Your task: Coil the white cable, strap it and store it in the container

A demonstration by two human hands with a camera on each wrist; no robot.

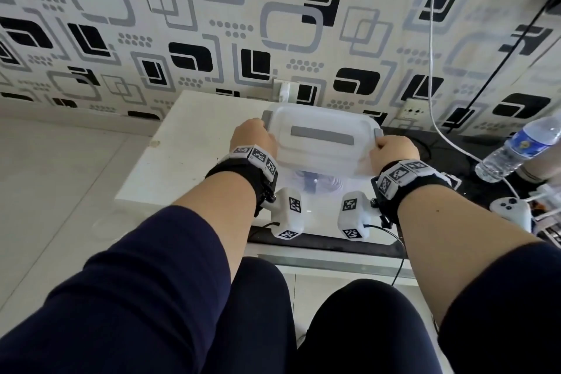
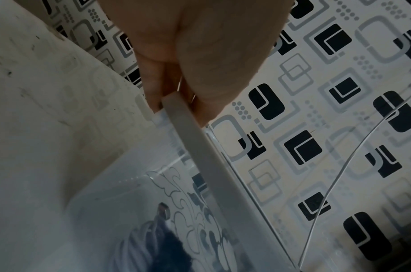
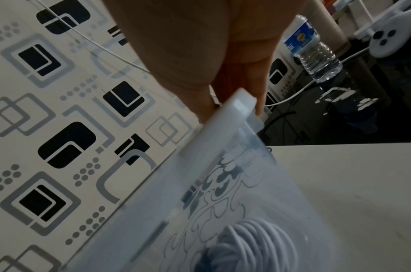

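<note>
A translucent container (image 1: 315,184) stands on the white table (image 1: 188,136) with its lid (image 1: 318,140) over it. The coiled white cable (image 3: 253,244) lies inside and shows through the printed wall, with a dark strap (image 2: 174,244) around it. My left hand (image 1: 252,136) grips the grey clip (image 2: 200,147) at the lid's left end. At the right end my right hand (image 1: 391,149) pinches the other clip (image 3: 223,125). The fingertips of both hands are hidden behind the clips.
A water bottle (image 1: 516,146) and a white controller (image 1: 510,206) lie on the dark surface to the right. Another white cable (image 1: 431,55) hangs down the patterned wall behind. A wall socket (image 1: 283,89) sits just beyond the table's far edge.
</note>
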